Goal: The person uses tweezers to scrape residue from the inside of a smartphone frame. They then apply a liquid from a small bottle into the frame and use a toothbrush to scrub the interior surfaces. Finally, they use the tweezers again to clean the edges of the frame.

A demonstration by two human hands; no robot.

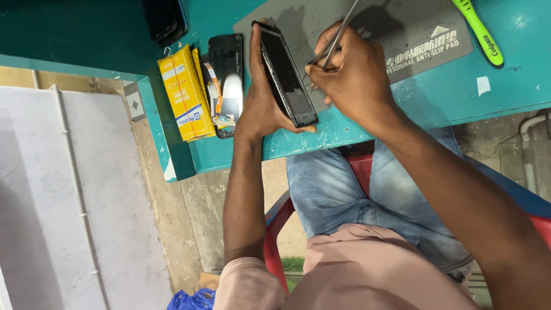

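My left hand grips a black smartphone, holding it tilted on its edge over the front of the teal workbench. My right hand holds thin metal tweezers with the tips pointed at the phone's side. Both hands meet just above the near edge of a grey anti-slip mat.
An opened phone body with exposed parts and an orange strip lies left of my left hand, next to a yellow box. A dark device sits at the back. A green-handled tool lies at the right. My lap and a red chair are below.
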